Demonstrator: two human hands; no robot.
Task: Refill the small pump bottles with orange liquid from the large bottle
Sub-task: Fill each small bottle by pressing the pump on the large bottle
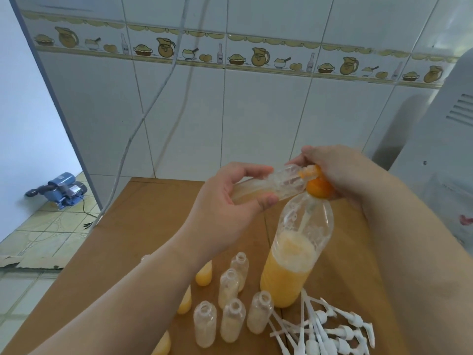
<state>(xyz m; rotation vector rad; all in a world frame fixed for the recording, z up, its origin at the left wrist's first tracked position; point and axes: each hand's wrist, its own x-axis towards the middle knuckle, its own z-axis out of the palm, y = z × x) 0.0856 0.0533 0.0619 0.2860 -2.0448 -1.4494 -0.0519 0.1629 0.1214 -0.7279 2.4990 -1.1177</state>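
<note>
Between your two hands, a small clear bottle (268,184) lies almost on its side, its mouth meeting the orange funnel (316,184) that sits in the neck of the large bottle (291,254). Your left hand (230,201) grips the small bottle's body, fingers curled over the top and thumb pressed underneath. Your right hand (335,167) closes its fingers around the funnel and the small bottle's mouth (how tightly it pinches there is hidden by the fingers themselves). Directly below that grip the large bottle stands upright on the brown board (143,226), filled with orange liquid to roughly its middle, froth on top, and a thin stream runs down inside its neck. Below your left wrist, five open small bottles (231,298) stand in a loose cluster just beside the large bottle's base; each holds only a pale residue. Under your left forearm, filled orange bottles (204,274) show in part. Below your right forearm, just beside the large bottle's base, white pump heads (330,329) lie in a tangled heap on the board.
</note>
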